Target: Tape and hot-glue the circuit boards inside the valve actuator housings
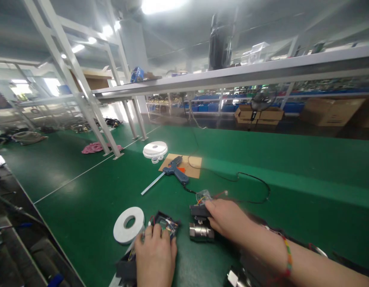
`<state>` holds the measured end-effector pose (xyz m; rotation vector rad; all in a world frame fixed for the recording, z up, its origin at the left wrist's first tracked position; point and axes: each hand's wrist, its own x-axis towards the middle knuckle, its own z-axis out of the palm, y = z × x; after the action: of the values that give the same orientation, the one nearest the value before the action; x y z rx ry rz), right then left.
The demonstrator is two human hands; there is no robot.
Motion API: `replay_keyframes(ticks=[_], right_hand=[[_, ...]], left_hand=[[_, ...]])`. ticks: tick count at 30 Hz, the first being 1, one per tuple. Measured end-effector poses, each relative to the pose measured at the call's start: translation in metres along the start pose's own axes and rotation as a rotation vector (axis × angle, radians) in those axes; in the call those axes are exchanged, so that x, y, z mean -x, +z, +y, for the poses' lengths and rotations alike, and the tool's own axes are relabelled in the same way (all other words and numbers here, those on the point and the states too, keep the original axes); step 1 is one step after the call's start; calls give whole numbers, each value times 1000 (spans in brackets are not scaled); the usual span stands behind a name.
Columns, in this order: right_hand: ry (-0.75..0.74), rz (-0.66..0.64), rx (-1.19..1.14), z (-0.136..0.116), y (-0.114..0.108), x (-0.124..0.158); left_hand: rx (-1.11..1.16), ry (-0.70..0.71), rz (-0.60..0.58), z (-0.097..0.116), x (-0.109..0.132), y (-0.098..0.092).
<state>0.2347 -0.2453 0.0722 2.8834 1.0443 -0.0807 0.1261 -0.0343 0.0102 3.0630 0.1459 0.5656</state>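
Observation:
My right hand (228,217) is closed around a black actuator box (199,211) that sits atop a shiny metal valve body (201,231). A clear plastic piece (204,195) and thin wires show at the top of that box. My left hand (156,251) rests with bent fingers on an open black housing (163,219) with coloured wires inside; its fingertips are partly hidden there. Beside the left wrist lies another black part (126,271) with wires. A white tape roll (129,225) lies flat left of this hand.
A glue gun (176,169) with a clear glue stick lies on cardboard (195,163), its cable trailing right. White reels (155,149) stand behind it. Another metal valve (236,277) is at the front edge. A shelf (184,83) spans above the green table (91,215).

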Motion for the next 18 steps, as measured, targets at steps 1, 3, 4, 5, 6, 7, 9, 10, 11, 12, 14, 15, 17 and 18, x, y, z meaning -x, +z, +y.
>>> replay_keyframes(ticks=[1,3,4,5,6,7,9,10,11,12,14,15,17,18], right_hand=[[-14,8,-1,0,2,1],[-50,17,-4,-1,6,4],[-69,18,-7,-2,7,6],[-87,17,-10,-4,7,9],[-102,17,-13,-6,6,11],[-115,15,-17,-9,6,14],[-129,13,-24,-18,3,20],[-132,12,-25,-24,3,23],[-137,15,-20,-31,2,26],[-148,19,-11,-38,3,29],[-194,28,25,-51,9,33],[-226,37,51,-57,14,36],[-286,77,112,-65,27,39],[-308,113,139,-67,35,41]], left_hand=[[8,-40,-1,3,-10,-2],[26,-46,46,1,-21,-3],[31,-13,96,-4,-23,-2],[29,31,158,-12,-21,-2],[23,78,227,-22,-18,-1],[14,123,292,-34,-13,1],[-3,174,354,-56,-2,5],[-7,182,350,-65,3,7],[-6,185,338,-71,6,9],[-6,183,326,-75,8,11],[-11,182,305,-74,7,14],[-11,187,296,-71,4,14],[-9,205,282,-62,-5,16],[-2,219,276,-58,-10,16]])
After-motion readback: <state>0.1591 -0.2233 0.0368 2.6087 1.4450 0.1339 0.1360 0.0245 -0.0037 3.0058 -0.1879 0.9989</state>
